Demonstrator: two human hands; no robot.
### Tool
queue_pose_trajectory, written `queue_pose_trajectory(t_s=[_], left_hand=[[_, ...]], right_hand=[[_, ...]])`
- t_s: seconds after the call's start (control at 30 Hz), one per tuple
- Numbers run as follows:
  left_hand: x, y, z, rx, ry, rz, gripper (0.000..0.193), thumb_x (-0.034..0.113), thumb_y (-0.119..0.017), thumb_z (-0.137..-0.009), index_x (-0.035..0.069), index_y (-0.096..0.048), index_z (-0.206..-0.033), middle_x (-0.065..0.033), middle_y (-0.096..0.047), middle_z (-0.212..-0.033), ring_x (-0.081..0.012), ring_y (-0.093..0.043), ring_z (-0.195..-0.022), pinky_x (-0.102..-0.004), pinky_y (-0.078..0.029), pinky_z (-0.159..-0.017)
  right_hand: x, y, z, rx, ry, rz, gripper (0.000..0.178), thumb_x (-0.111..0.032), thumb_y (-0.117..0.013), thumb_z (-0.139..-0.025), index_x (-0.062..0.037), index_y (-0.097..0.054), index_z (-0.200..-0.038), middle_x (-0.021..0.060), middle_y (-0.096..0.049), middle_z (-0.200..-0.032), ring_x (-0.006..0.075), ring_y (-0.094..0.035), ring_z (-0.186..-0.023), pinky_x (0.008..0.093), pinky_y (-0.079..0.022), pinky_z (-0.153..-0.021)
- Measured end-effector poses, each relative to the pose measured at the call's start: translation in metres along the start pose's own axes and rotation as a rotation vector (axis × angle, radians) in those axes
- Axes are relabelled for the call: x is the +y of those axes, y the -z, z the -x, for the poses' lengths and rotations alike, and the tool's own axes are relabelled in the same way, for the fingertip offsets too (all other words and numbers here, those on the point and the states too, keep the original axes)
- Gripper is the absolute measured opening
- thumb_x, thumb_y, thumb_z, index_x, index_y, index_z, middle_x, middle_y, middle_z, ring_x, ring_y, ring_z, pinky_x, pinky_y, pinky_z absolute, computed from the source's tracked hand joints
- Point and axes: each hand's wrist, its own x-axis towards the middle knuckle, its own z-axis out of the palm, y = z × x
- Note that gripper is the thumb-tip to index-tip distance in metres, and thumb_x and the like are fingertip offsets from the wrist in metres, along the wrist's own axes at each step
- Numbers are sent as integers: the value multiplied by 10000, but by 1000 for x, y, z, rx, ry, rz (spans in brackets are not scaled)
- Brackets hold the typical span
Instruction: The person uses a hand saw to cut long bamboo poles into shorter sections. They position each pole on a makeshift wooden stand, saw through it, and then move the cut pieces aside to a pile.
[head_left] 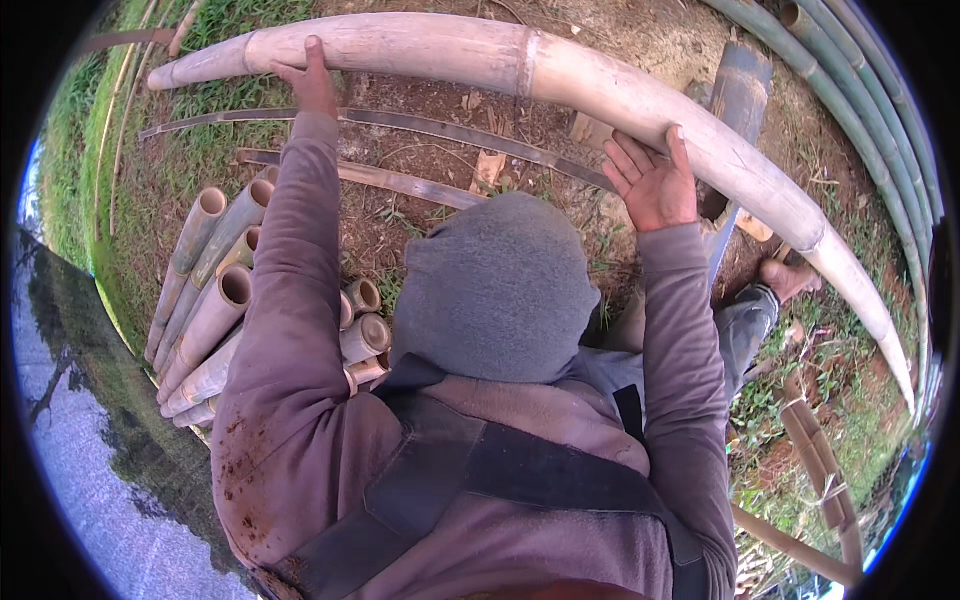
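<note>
A thick, pale bamboo pole (620, 95) curves across the far side of the view from left to right, its joints visible. My left hand (314, 82) reaches to the pole's left part, with two digits spread over its surface and the others hidden. My right hand (655, 185) is turned palm up at the near edge of the pole. Its fingers are stretched out and apart, and the thumb touches the pole. Below the right hand, a thick dark bamboo piece (745, 85) passes under the pole.
Cut bamboo tubes (215, 290) lie stacked at the left. Long green poles (860, 110) run along the right edge. Narrow split strips (400, 122) lie on the soil. A rounded grey cloth shape (495, 290) is before my body; a bare foot (790, 278) is at right.
</note>
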Motion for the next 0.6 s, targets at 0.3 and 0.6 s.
queue_pose_trajectory(t_s=[0.3,0.6], left_hand=[[9,-19,15,39,-15,191,1184,379,-779,-966,39,92,-1692,-256,-185,-1717,-360,-347,-1545,-477,-298,-1296],[-95,-15,157,-102,456,1,809,346,-868,-899,30,-420,-1495,-132,-581,-1250,-192,-593,-958,-370,-531,-719]], right_hand=[[57,99,21,181,424,1502,654,-375,-749,-966,-6,-556,-1470,246,-639,-1411,421,-637,-1263,516,-516,-1086],[76,70,-12,304,219,2217,669,-367,-752,-939,-119,-523,-1516,158,-576,-1462,373,-511,-1407,549,-378,-1204]])
